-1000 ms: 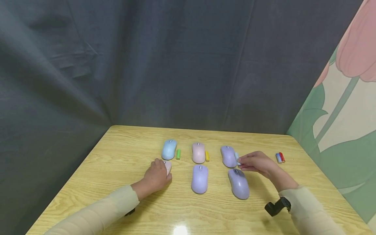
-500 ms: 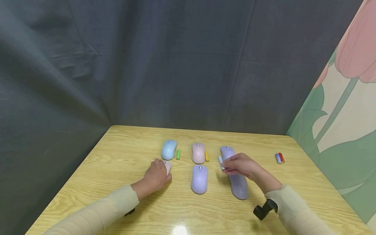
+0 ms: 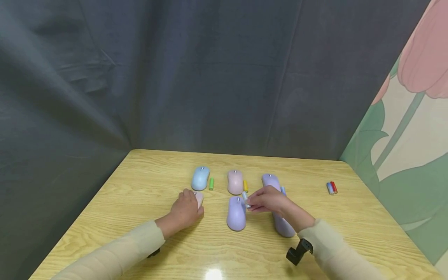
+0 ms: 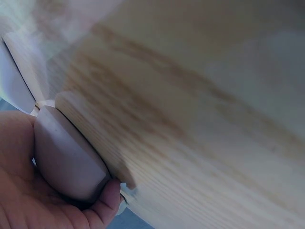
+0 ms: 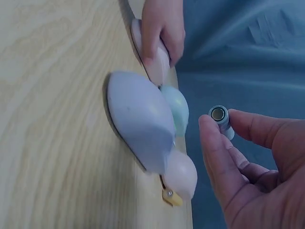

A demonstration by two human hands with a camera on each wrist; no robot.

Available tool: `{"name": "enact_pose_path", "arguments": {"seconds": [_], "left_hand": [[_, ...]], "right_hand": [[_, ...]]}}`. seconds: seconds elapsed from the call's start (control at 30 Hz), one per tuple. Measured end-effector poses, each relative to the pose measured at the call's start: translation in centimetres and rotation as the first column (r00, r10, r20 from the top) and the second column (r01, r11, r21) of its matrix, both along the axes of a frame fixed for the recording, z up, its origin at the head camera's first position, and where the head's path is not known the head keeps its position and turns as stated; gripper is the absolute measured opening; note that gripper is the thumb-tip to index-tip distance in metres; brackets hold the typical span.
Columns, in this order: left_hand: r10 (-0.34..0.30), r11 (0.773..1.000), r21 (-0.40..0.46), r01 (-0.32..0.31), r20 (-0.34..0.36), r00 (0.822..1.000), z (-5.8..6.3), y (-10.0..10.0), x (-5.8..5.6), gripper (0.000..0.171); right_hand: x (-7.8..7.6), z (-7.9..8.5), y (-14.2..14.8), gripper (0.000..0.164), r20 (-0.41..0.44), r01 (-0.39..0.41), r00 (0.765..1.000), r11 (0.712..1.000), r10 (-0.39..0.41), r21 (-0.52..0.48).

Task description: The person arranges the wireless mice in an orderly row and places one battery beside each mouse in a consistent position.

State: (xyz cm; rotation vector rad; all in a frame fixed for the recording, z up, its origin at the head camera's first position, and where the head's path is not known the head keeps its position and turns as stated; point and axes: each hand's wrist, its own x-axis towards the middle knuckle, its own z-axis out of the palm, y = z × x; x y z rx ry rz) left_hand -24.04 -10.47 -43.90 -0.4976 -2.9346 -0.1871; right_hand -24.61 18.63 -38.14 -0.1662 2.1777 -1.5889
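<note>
My left hand (image 3: 185, 209) grips a pale pink computer mouse (image 3: 199, 199) on the table, covering most of it. In the left wrist view, the thumb curls round the end of this mouse (image 4: 71, 148). Between thumb and fingertips, my right hand (image 3: 269, 200) pinches a pale blue-white battery (image 3: 246, 200), held above the table beside the front middle purple mouse (image 3: 236, 214). The right wrist view shows the battery's round metal end (image 5: 218, 113) facing the camera. Under the right wrist, another purple mouse (image 3: 284, 227) is partly hidden.
Along the back stand a blue mouse (image 3: 200, 179) with a green battery (image 3: 211, 184), a pink mouse (image 3: 235, 182) with a yellow battery (image 3: 245, 186), and a purple mouse (image 3: 270, 180) with a blue battery (image 3: 283, 190). Blue (image 3: 330, 188) and red (image 3: 334, 187) batteries lie far right.
My right hand has carried the pale battery leftward, from beside the back right purple mouse to the front middle purple one. The left hand stays on its pink mouse.
</note>
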Motion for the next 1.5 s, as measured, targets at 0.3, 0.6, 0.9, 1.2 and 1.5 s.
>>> {"name": "enact_pose_path", "arguments": {"seconds": [0.3, 0.6, 0.9, 1.2, 1.5], "left_hand": [[0.008, 1.0, 0.013, -0.008, 0.023, 1.0, -0.2, 0.0, -0.1, 0.054], [0.012, 0.999, 0.042, -0.013, 0.039, 0.999, -0.1, 0.0, -0.1, 0.052], [0.01, 0.999, 0.052, -0.012, 0.041, 0.999, 0.0, 0.0, 0.0, 0.052], [0.012, 0.999, 0.039, -0.012, 0.009, 1.0, -0.1, 0.0, 0.1, 0.052], [0.01, 1.0, -0.007, -0.01, 0.011, 1.0, 0.2, 0.1, 0.1, 0.053]], "right_hand": [[0.5, -0.4, -2.7, 0.021, -0.02, 0.008, 1.0, 0.999, -0.007, 0.035], [0.4, -0.2, -5.2, 0.014, -0.037, 0.044, 0.999, 0.994, -0.04, 0.101], [0.2, -0.4, -8.1, 0.01, -0.092, 0.089, 0.993, 0.984, -0.075, 0.157], [-0.2, -1.2, -10.1, 0.011, -0.18, 0.103, 0.982, 0.964, -0.059, 0.246], [0.0, -1.3, -12.0, 0.022, -0.291, 0.094, 0.956, 0.91, 0.031, 0.404]]}}
